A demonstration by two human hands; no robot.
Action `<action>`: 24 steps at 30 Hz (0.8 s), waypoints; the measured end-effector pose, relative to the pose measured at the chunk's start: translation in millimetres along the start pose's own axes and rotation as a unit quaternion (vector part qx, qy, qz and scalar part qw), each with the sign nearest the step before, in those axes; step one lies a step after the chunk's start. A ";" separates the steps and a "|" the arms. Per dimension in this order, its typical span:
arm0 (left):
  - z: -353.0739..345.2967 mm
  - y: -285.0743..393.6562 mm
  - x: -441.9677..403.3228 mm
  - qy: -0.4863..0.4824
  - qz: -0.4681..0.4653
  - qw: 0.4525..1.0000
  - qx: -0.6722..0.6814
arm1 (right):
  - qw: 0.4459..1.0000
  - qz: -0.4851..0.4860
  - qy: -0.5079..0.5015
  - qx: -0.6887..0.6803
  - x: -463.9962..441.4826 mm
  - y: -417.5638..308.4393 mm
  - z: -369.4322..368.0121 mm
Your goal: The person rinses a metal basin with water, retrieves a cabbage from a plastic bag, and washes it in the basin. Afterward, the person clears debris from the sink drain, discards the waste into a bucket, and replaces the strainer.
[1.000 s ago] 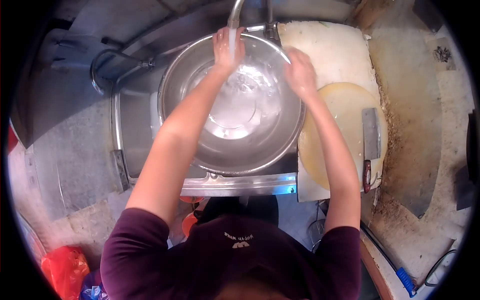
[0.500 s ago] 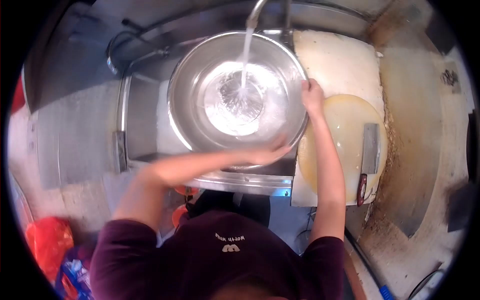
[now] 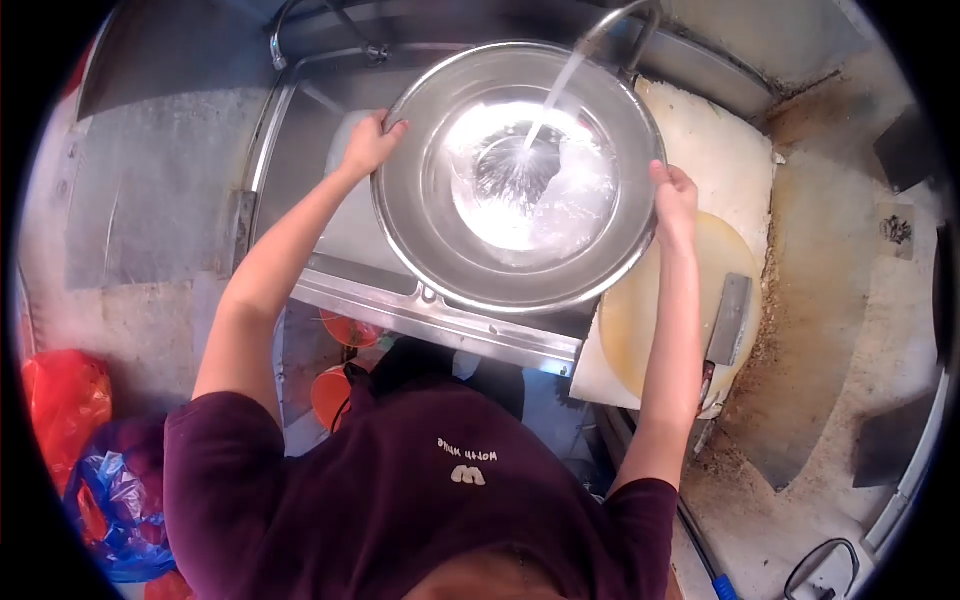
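A large round metal basin (image 3: 410,210) sits over the sink, with water pooled in its bottom. From the curved faucet (image 3: 612,22) a stream of water (image 3: 553,100) pours into it. My left hand (image 3: 372,143) grips the basin's upper left rim, thumb over the edge. On the opposite side, my right hand (image 3: 675,195) is closed on the right rim. The undersides of both hands' grips are hidden.
Right of the basin, a cleaver (image 3: 732,318) lies on a round yellowish cutting board (image 3: 625,340), atop a pale slab (image 3: 690,130). The metal sink edge (image 3: 470,332) runs in front. Orange buckets (image 3: 330,395) stand below; red (image 3: 68,400) and blue bags (image 3: 118,510) lie lower left.
My left hand has gone from the basin's near side to its upper left rim and taken hold there. My right hand stays on the right rim. The whole view has shifted and turned somewhat.
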State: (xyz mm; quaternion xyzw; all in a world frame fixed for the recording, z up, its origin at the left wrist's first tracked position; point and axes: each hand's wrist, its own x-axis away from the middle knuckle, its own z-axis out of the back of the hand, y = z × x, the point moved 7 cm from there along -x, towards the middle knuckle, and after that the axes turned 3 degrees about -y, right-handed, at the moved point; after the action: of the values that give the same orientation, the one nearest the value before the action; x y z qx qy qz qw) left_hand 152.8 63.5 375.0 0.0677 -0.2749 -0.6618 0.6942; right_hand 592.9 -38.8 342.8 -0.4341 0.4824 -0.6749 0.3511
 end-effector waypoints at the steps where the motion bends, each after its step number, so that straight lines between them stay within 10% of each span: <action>1: -7.6 -8.9 -4.8 0.012 -0.014 0.998 0.054 | 0.999 -0.025 0.001 -0.047 19.2 -27.0 -0.3; 9: -137.0 19.7 -18.5 -0.069 -0.123 0.916 0.377 | 0.951 0.049 -0.149 -0.266 156.9 -201.8 -0.1; 15: -229.2 64.3 24.6 -0.245 -0.031 0.810 0.532 | 0.928 0.113 -0.203 -0.292 194.0 -257.9 -57.0; 22: -202.4 105.5 101.1 -0.438 0.098 0.517 0.729 | 0.931 0.124 -0.292 -0.182 189.3 -297.0 -141.1; 24: -113.1 109.8 147.8 -0.453 0.067 0.553 0.696 | 0.945 0.123 -0.271 -0.139 189.5 -302.9 -153.3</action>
State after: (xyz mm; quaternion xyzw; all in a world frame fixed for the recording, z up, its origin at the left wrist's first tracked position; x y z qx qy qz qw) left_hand 298.9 -95.7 373.5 0.2025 -0.9315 -0.1593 0.2566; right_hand 363.1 -67.6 655.0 -0.5826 0.5075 -0.4097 0.4850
